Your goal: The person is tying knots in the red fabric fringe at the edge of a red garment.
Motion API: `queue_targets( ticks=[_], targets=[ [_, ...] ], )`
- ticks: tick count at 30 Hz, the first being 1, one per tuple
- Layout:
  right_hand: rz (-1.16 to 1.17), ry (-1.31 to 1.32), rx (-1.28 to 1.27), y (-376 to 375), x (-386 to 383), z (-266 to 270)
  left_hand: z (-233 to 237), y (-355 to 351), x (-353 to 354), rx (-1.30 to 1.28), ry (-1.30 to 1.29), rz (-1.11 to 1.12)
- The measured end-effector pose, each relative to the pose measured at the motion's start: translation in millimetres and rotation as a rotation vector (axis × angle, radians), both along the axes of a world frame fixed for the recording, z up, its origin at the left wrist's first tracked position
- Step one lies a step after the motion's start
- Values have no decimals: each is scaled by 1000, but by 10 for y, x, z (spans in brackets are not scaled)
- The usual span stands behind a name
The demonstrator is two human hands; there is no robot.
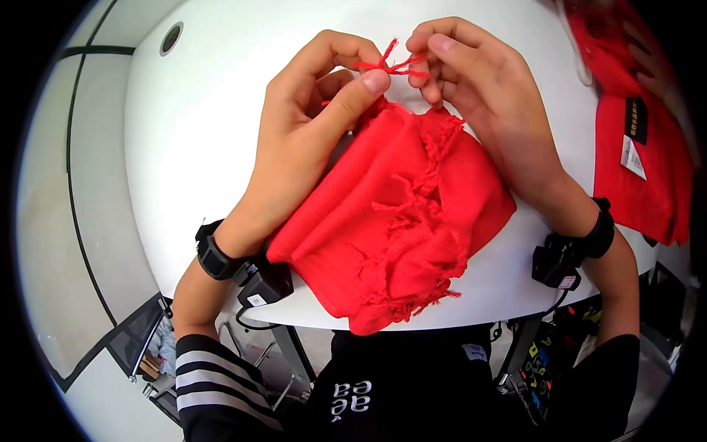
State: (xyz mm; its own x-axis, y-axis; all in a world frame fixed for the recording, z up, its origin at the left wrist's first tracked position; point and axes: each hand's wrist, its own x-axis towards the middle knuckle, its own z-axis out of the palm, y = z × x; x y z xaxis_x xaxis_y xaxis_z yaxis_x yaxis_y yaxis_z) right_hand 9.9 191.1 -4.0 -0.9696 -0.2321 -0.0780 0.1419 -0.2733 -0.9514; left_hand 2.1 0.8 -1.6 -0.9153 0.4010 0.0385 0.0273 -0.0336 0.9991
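Observation:
A red knitted cloth (368,214) with knotted fringe along one edge lies bunched on the white table, reaching over its front edge. My left hand (317,118) pinches red fringe strands (394,70) between thumb and index finger above the cloth's far end. Close by on the right, my right hand (482,96) has its fingers curled together around the free ends of those strands. Both wrists wear black straps with small black devices.
The white table (199,132) has a round grommet (171,39) at the back left. On the right lies another red cloth (626,169) with a black label and a white tag, with a co-worker's hand (652,66) at it. Bags and items sit below the table.

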Motion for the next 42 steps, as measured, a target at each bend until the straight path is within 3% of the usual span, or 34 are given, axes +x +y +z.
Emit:
queue_targets(
  ticks=[6,17,31,34,39,42],
  targets=[
    [38,155,83,-52,54,26,-8,19,5,53,-22,32],
    [73,46,29,-65,46,9,39,4,10,63,-122,-10],
    [89,174,86,-48,53,36,94,9,8,237,-272,-123],
    [112,227,69,-47,46,4,79,19,11,237,-320,-112],
    [33,419,338,-26,73,30,88,82,49,171,-299,-21],
    [88,486,198,-12,45,0,103,46,41,154,-344,-77]
  ],
)
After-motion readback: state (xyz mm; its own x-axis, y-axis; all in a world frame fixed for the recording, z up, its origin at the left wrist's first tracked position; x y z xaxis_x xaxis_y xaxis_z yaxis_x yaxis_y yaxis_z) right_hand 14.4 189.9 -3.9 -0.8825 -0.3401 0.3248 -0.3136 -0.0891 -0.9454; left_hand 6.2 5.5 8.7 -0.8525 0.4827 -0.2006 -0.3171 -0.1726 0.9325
